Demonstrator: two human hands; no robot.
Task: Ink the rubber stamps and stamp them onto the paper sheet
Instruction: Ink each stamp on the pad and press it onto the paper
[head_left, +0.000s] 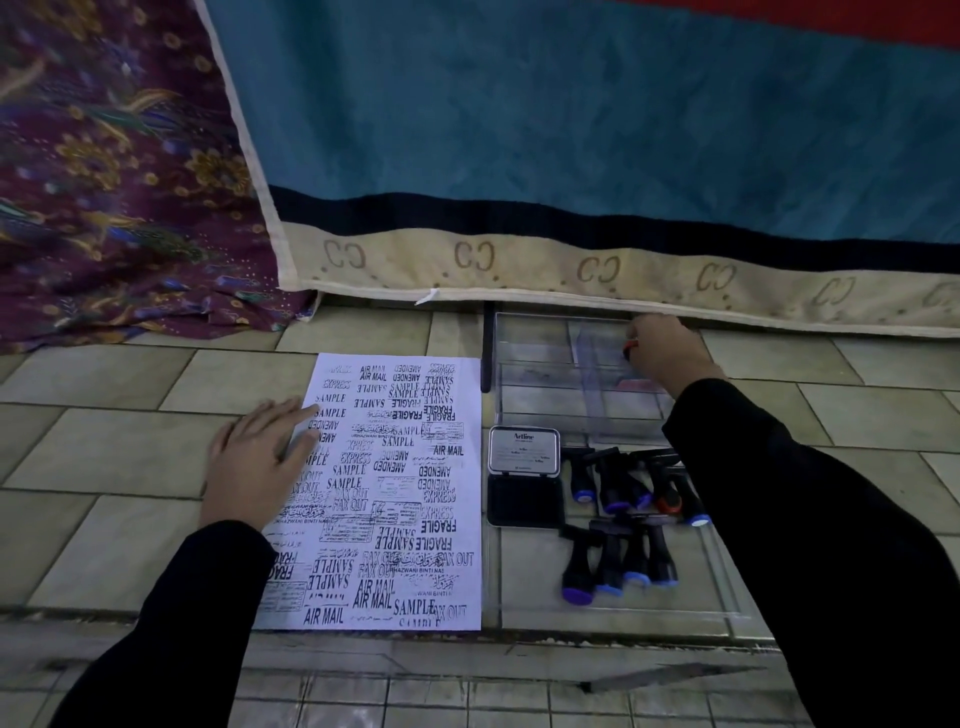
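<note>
Paper sheet (384, 493), white, crowded with black imprints

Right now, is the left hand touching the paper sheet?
Touching. The head view shows the left hand lying flat, its fingers resting on the left edge of the paper sheet, with no gap between them.

— Where's the left hand (260, 460)?
— Flat, palm down, fingers straight and a little spread, its black-sleeved arm reaching forward.
— And the right hand (662, 349)?
— Stretched further out (its arm comes up from the lower right), knuckles up, fingers curled round a red-tipped stamp (630, 347)
</note>
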